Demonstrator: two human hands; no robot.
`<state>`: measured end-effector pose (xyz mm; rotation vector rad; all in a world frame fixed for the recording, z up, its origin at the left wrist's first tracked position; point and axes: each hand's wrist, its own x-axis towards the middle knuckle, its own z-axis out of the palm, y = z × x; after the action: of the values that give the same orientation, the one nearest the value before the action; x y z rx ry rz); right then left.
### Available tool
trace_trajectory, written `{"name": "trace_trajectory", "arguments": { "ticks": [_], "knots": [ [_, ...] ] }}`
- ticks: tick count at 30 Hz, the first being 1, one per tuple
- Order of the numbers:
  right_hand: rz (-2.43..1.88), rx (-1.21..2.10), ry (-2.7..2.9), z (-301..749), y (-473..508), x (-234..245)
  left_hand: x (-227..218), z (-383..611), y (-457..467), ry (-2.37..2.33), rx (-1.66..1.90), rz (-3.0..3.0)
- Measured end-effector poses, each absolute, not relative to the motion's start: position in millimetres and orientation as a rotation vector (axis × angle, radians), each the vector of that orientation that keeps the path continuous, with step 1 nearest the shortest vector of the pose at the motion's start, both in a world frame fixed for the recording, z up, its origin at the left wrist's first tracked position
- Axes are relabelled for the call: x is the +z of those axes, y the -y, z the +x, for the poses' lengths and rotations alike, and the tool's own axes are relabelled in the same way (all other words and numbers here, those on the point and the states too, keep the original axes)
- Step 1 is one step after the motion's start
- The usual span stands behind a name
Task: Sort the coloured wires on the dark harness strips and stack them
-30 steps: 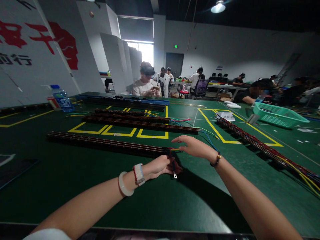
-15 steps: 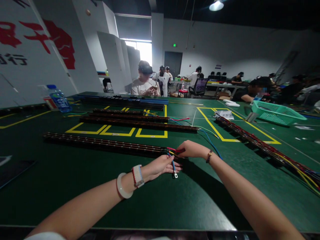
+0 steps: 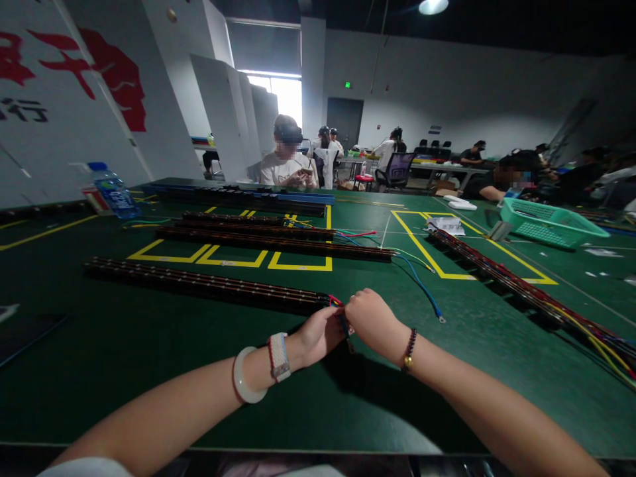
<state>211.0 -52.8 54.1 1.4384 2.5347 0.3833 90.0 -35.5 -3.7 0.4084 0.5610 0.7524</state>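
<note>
Both hands meet at the right end of a long dark strip (image 3: 209, 281) that lies on the green table. Several coloured wires (image 3: 336, 301), red and yellow among them, come out of that end. My left hand (image 3: 320, 334) is closed on the wires with thumb and fingers. My right hand (image 3: 373, 321) is curled round the wires just to the right, touching the left fingertips. Its own fingers mostly hide what it grips. A dark wire end with a metal lug (image 3: 350, 346) hangs below the two hands.
More dark strips (image 3: 273, 242) with loose wires lie farther back. At the right is a wire bundle (image 3: 517, 285) and a green basket (image 3: 554, 222). A water bottle (image 3: 115, 192) stands at the back left, and a dark flat object (image 3: 32, 338) lies nearer. A person (image 3: 288, 159) sits opposite.
My right hand has turned and curled over the wires, with its knuckles now up. The blue wire's lug, plain before, is now partly shaded and covered. My left hand's fingers have drawn in.
</note>
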Motion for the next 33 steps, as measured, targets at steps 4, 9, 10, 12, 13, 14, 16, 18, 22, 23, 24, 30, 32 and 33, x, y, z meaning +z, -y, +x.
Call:
{"name": "trace_trajectory", "arguments": {
  "ticks": [4,9,10,12,13,14,16,18,22,23,24,30,32,33],
  "knots": [
    [1.481,0.456,-2.495,197,64,43,-2,90,38,-0.557,0.708,0.332],
    [1.505,0.549,-2.473,190,75,41,1,93,42,-0.599,0.746,0.405],
    [1.513,0.556,-2.486,191,75,44,0,94,42,-0.609,0.77,0.421],
    [1.533,0.529,-2.519,197,75,54,-2,95,41,-0.61,0.816,0.437],
    [1.545,0.509,-2.538,201,74,59,-3,95,41,-0.598,0.831,0.445],
    [1.56,0.492,-2.553,205,73,65,-4,96,40,-0.575,0.838,0.457],
    [1.583,0.473,-2.57,214,70,73,-7,97,39,-0.508,0.834,0.486],
    [1.607,0.472,-2.563,220,68,76,-10,98,38,-0.46,0.825,0.499],
    [1.615,0.417,-2.502,217,68,68,-8,98,38,-0.51,0.816,0.474],
    [1.61,0.409,-2.483,214,68,65,-6,98,39,-0.527,0.812,0.472],
    [1.61,0.413,-2.465,211,69,63,-4,98,39,-0.537,0.809,0.473],
    [1.618,0.355,-2.428,203,66,56,0,98,42,-0.575,0.799,0.49],
    [1.6,0.288,-2.434,206,65,58,-2,98,42,-0.566,0.794,0.504],
    [1.595,0.265,-2.435,208,64,61,-2,98,42,-0.559,0.794,0.515]
  ]
}}
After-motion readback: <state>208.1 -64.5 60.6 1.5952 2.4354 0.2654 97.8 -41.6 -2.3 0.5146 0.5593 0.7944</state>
